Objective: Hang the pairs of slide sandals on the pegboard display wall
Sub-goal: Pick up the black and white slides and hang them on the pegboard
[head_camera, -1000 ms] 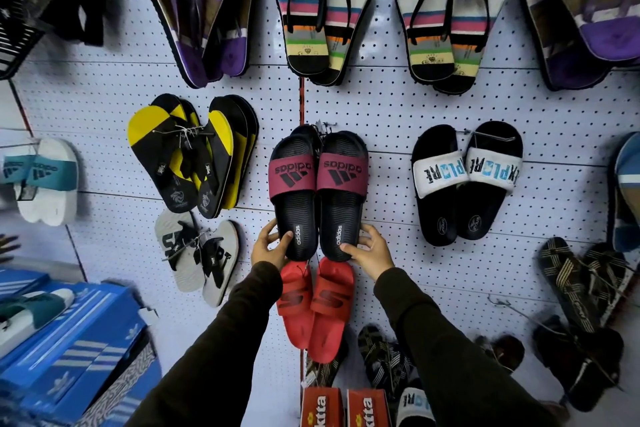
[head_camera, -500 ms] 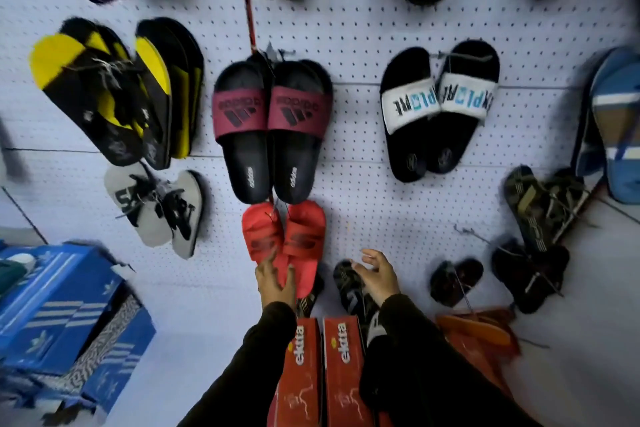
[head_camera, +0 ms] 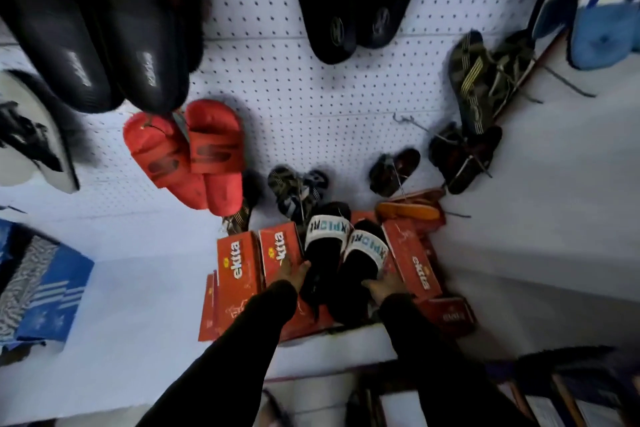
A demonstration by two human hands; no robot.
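Note:
A pair of black slide sandals with white lettered straps lies on top of red shoe boxes at the foot of the white pegboard wall. My left hand grips the left side of the pair. My right hand holds its right side. On the wall above hang a red pair, a black pair with maroon straps and a second black pair with white straps.
Small dark sandals and striped ones hang low on the wall. An orange sandal lies on the boxes at right. Blue shoe boxes stand at the left. A bare wire hook sticks out of the pegboard.
My view has tipped down towards the floor. Both hands left the hung maroon-strap pair, dropped past the red pair and closed on the black and white pair lying on the boxes.

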